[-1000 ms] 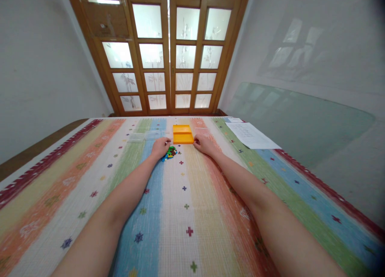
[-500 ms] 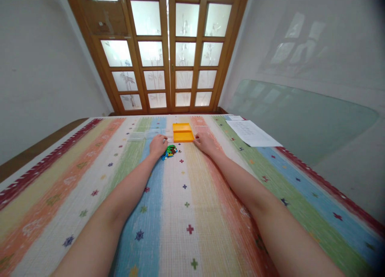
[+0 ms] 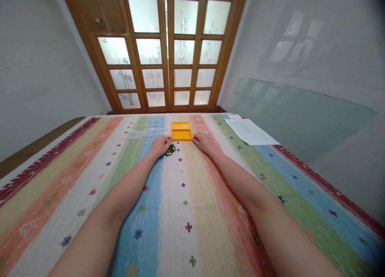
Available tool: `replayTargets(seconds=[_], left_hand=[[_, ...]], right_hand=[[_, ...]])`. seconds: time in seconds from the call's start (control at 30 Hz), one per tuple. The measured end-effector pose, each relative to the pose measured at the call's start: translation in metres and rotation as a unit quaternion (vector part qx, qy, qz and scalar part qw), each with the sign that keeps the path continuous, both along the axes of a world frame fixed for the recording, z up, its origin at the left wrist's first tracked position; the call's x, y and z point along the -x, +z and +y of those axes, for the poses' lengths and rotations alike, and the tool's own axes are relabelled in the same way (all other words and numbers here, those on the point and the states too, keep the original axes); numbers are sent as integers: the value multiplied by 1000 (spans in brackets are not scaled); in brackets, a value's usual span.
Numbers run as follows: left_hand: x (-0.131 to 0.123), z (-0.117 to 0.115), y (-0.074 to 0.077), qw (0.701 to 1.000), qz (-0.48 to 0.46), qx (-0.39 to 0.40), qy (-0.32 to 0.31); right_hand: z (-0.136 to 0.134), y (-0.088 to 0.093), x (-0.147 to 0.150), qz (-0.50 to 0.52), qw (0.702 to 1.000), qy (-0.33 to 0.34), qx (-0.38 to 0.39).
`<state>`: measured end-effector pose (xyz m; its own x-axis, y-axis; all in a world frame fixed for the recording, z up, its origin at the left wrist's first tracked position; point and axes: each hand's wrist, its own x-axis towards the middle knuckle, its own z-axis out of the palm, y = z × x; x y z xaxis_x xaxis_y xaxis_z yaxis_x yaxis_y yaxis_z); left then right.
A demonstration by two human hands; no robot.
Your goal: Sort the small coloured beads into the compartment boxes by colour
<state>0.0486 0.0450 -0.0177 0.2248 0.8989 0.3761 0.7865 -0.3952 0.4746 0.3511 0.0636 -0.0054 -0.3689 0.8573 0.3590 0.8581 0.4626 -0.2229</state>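
Observation:
A yellow two-part box (image 3: 181, 135) lies opened out flat on the striped tablecloth, with a ridge across its middle. At its front right corner, my right hand (image 3: 203, 142) has curled fingers closed against the edge. On the opposite side, my left hand (image 3: 160, 145) brings its closed fingertips to the front left corner of the box. Just below that hand lies a small pile of colourful toy bricks (image 3: 170, 150), mostly green, blue, yellow and dark brown, partly covered by the hand. The fingertips are small in view.
Clear plastic trays (image 3: 136, 134) lie left of the box, and another faint clear piece (image 3: 202, 128) sits behind my right hand. A printed sheet of paper (image 3: 251, 131) rests at the table's right. Beyond the far edge stand wooden glass-paned doors (image 3: 170, 52).
My left hand has moved right and slightly away from me, from beside the bricks to the corner of the box. My right hand stays at the box's right corner. The view shifted slightly.

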Motion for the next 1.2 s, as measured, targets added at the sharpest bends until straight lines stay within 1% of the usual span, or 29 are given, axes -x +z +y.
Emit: replayTargets(seconds=[0.17,0.37,0.53,0.7,0.87,1.03,1.13,1.2], left_hand=[[1,0,1,999,35,12,-38],[0,-2,2,999,40,11,-25],[0,-5,6,998,60,19,-30],[-2,-8,8,998,58,27,-12],[-2,-7,6,998,52,18,-19],[-1,-5,3,999,43,8,-29],[-1,-4,1,999,32,-1,-21],[-1,-4,1,1000,22,-15,-4]], right_hand=[[1,0,-1,-9,1000,-16,5],[2,-1,0,-14,1000,-18,-2],[5,-3,1,-18,1000,-22,-4],[7,-4,0,-19,1000,-15,-8],[8,-6,0,-20,999,-31,-7],[7,-5,-1,-14,1000,-21,1],[6,-4,-1,-10,1000,-15,-8],[5,-4,-1,-8,1000,-19,-9]])
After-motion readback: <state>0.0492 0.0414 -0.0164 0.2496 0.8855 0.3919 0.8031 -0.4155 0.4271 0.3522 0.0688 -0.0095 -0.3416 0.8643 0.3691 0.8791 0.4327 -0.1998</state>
